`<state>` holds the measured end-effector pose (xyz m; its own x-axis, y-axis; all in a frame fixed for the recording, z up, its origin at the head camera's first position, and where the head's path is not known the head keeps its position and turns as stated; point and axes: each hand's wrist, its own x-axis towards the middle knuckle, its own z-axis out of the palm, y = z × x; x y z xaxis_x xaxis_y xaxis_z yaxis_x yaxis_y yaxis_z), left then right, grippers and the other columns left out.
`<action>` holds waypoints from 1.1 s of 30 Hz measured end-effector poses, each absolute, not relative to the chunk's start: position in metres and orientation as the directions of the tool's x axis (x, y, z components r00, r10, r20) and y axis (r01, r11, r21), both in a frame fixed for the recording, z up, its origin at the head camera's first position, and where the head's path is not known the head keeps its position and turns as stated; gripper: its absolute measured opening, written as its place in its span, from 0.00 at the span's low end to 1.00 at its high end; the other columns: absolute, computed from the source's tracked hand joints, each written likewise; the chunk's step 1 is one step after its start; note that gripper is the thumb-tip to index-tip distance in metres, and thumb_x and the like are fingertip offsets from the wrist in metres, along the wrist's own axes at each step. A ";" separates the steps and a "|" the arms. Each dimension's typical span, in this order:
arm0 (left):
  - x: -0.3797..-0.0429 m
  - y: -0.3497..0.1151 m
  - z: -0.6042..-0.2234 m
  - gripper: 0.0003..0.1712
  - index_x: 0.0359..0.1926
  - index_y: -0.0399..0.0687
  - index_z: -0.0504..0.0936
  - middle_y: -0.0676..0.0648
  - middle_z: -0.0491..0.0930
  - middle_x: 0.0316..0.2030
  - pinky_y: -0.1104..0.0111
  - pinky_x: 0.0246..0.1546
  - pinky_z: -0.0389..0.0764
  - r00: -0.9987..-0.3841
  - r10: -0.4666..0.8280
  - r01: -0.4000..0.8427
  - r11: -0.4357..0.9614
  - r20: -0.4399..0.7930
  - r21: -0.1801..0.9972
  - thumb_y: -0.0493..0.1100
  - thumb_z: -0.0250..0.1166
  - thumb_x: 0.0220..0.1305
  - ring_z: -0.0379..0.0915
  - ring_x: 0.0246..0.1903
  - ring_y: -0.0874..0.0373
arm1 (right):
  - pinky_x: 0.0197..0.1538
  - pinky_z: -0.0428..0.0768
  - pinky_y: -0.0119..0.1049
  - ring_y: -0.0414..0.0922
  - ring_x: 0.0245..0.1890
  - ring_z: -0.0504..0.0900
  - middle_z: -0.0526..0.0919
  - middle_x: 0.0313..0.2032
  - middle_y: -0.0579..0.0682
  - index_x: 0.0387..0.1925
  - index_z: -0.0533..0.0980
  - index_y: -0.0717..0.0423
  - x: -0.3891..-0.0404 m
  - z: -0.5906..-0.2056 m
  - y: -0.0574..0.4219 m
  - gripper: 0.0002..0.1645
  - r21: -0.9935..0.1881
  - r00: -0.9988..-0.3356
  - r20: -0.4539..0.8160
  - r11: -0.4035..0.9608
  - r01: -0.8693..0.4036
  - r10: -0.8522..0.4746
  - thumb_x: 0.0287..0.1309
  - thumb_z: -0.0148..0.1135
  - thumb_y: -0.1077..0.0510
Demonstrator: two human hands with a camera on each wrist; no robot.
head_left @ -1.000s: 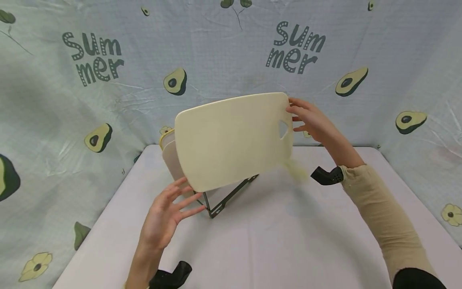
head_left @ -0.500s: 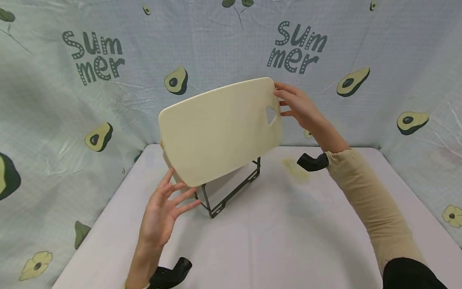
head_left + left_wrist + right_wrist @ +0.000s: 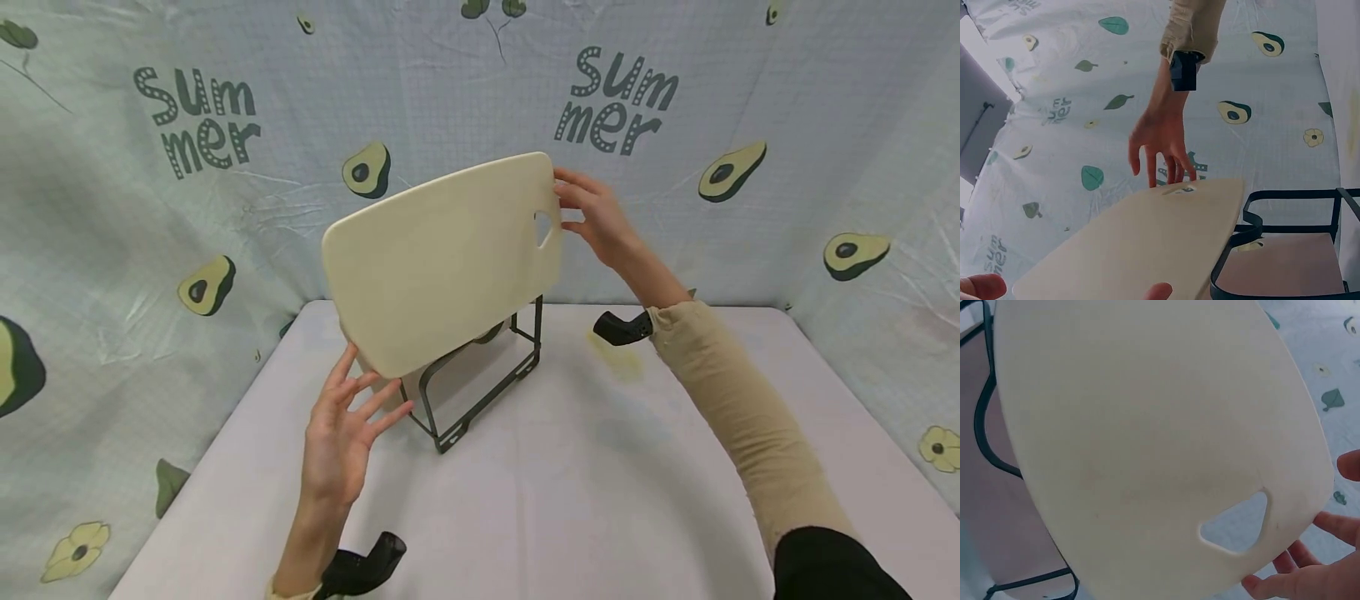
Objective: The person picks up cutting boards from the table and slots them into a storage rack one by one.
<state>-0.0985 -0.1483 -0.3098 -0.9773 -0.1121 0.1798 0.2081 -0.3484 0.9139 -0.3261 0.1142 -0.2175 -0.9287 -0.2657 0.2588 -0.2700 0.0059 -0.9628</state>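
Observation:
A cream cutting board with a triangular handle hole is held up, tilted, between both hands. The fingers of my left hand are spread and touch its lower left corner. My right hand presses extended fingertips to the edge beside the hole. Its thumb stands apart from the board in the right wrist view. Behind and below the board is a dark wire rack, partly hidden. Whether board and rack touch, I cannot tell. A pinkish flat panel shows within the rack's frame in the left wrist view.
The rack stands on a white-covered table. A pale cloth printed with avocados and lettering hangs behind and at the sides. Each wrist carries a black camera mount, such as the right one.
The cutting board has shifted left and upward, over the rack, with its right end raised. My right hand has moved left with it. My left hand has risen slightly. More of the rack shows below.

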 end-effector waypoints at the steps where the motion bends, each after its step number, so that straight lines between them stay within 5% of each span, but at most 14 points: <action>1: -0.099 -0.148 -0.310 0.27 0.68 0.54 0.46 0.46 0.61 0.45 0.60 0.45 0.77 -0.976 -0.111 0.215 -0.351 0.187 0.912 0.41 0.33 0.69 0.56 0.60 0.39 | 0.63 0.58 0.53 0.46 0.51 0.64 0.60 0.61 0.54 0.64 0.59 0.53 -0.328 -0.218 0.114 0.29 -0.964 -0.926 0.258 -0.009 -0.266 -0.276 0.61 0.46 0.55; 12: -0.104 -0.145 -0.314 0.29 0.69 0.54 0.45 0.48 0.62 0.44 0.61 0.45 0.77 -0.978 -0.112 0.207 -0.388 0.176 0.898 0.40 0.33 0.67 0.54 0.61 0.38 | 0.67 0.48 0.55 0.48 0.65 0.53 0.52 0.67 0.50 0.67 0.50 0.44 -0.335 -0.224 0.114 0.33 -0.965 -0.894 0.256 -0.049 -0.256 -0.369 0.61 0.42 0.56; 20: -0.108 -0.140 -0.319 0.30 0.69 0.54 0.45 0.45 0.60 0.45 0.59 0.45 0.77 -0.980 -0.119 0.194 -0.417 0.158 0.888 0.38 0.32 0.66 0.54 0.61 0.38 | 0.62 0.41 0.64 0.61 0.66 0.44 0.46 0.68 0.46 0.68 0.47 0.37 -0.341 -0.227 0.114 0.36 -0.965 -0.866 0.261 -0.091 -0.246 -0.426 0.58 0.41 0.52; 28: -0.112 -0.139 -0.323 0.29 0.68 0.54 0.46 0.44 0.60 0.45 0.58 0.45 0.77 -0.975 -0.146 0.214 -0.434 0.166 0.875 0.39 0.31 0.66 0.55 0.61 0.37 | 0.66 0.36 0.58 0.57 0.67 0.46 0.40 0.69 0.49 0.68 0.43 0.39 -0.348 -0.236 0.108 0.38 -0.960 -0.856 0.276 -0.092 -0.263 -0.437 0.57 0.40 0.52; 33: -0.113 -0.139 -0.327 0.29 0.68 0.55 0.45 0.44 0.59 0.45 0.58 0.45 0.77 -0.978 -0.156 0.196 -0.433 0.142 0.880 0.39 0.30 0.67 0.60 0.58 0.40 | 0.67 0.32 0.53 0.51 0.68 0.46 0.45 0.68 0.55 0.69 0.41 0.44 -0.348 -0.239 0.107 0.37 -0.970 -0.874 0.242 -0.115 -0.213 -0.421 0.59 0.38 0.55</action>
